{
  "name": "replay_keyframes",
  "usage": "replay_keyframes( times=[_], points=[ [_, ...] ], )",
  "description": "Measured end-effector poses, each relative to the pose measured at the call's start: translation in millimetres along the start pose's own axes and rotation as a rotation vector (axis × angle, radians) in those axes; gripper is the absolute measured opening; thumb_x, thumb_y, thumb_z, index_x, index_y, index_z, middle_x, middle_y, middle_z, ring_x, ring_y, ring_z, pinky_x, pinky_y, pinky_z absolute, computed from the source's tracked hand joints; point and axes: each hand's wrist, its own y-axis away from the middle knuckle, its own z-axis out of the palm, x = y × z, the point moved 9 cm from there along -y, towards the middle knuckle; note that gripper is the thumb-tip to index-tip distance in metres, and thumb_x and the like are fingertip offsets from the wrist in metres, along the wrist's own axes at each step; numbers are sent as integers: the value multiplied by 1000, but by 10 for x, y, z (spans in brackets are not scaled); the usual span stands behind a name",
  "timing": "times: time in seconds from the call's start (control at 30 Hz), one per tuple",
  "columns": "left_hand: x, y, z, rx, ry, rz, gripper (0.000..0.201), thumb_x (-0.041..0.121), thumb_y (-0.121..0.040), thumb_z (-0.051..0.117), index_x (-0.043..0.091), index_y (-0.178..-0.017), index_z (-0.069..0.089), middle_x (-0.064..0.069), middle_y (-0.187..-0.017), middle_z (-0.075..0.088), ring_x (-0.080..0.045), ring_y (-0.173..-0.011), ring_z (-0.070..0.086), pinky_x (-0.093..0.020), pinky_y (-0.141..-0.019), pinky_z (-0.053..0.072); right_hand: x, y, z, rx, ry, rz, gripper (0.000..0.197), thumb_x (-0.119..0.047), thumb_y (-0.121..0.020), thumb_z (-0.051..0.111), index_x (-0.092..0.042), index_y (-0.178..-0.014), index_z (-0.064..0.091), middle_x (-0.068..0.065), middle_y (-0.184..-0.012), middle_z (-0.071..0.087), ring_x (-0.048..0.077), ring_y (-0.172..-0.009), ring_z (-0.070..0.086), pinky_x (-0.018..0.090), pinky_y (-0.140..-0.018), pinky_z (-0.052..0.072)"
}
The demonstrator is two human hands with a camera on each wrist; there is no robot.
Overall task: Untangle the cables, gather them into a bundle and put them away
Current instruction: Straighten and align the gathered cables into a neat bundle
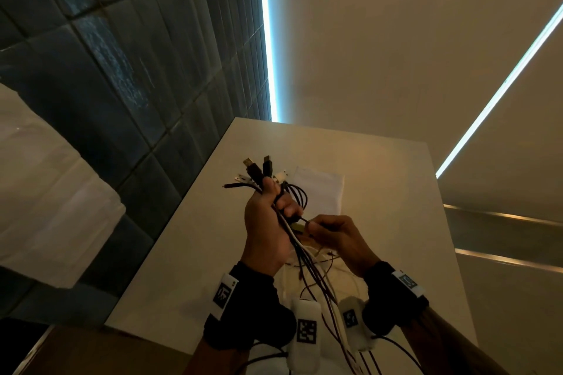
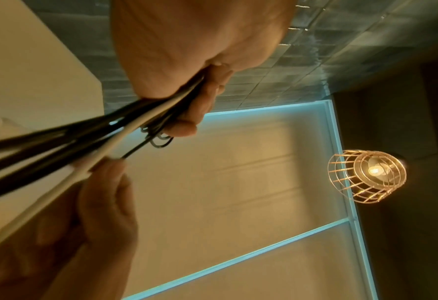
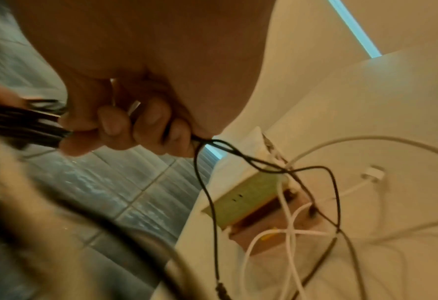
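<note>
Cables (image 1: pixel 275 207) in left hand (image 1: pixel 265 231) — right hand (image 1: pixel 335 237) alongside

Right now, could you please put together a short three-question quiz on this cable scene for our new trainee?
1. True or false: the left hand grips a bunch of cables with the plug ends fanned out above the fist.
2. What does the right hand hold? A) a white charger B) a thin black cable C) nothing
3. Fill in: the loose cable lengths trail down toward the white ____.

Key: 1 true; 2 B; 3 table.
</note>
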Motion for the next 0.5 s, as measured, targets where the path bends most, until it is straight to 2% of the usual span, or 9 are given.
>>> replay_keyframes(
  times=[0.07, 0.17, 0.3, 0.37, 0.5],
  points=[
    [45, -16, -23, -14, 1, 23, 36, 31, -104, 34, 16, -72, 41, 6, -53, 30, -10, -45, 27, -29, -53, 27, 150, -7, -77, 26, 55, 12, 22, -3, -95, 53, 7, -77, 61, -8, -59, 60, -2, -57, 54, 10, -59, 41],
    [89, -16, -51, -24, -2, 42, 37, 31, -103, 34, 16, -70, 40, 7, -51, 29, -9, -43, 25, -28, -51, 22, 426, -28, -234, 87, 150, 29, 31, -14, -96, 57, 7, -74, 61, -9, -58, 47, 3, -53, 39, 13, -54, 32],
    [111, 27, -17, -50, 1, 61, 36, 31, -103, 34, 16, -71, 41, 8, -51, 31, -8, -43, 26, -28, -51, 23, 649, -54, -343, 131, 207, 42, 33, -16, -98, 54, -2, -68, 60, -9, -57, 42, 8, -55, 35, 17, -55, 31],
    [148, 44, 1, -66, 1, 73, 35, 31, -103, 34, 15, -72, 41, 8, -51, 31, -8, -43, 26, -26, -49, 24, 711, -40, -382, 146, 241, 53, 33, -14, -98, 53, -5, -67, 60, -12, -54, 43, 6, -53, 36, 17, -54, 31],
    [184, 73, 17, -87, -7, 86, 34, 31, -103, 34, 15, -74, 42, 7, -52, 33, -8, -43, 25, -25, -47, 23, 774, -11, -414, 143, 258, 62, 34, -11, -98, 52, 6, -70, 60, -17, -53, 49, 0, -52, 38, 14, -52, 32]
  ],
)
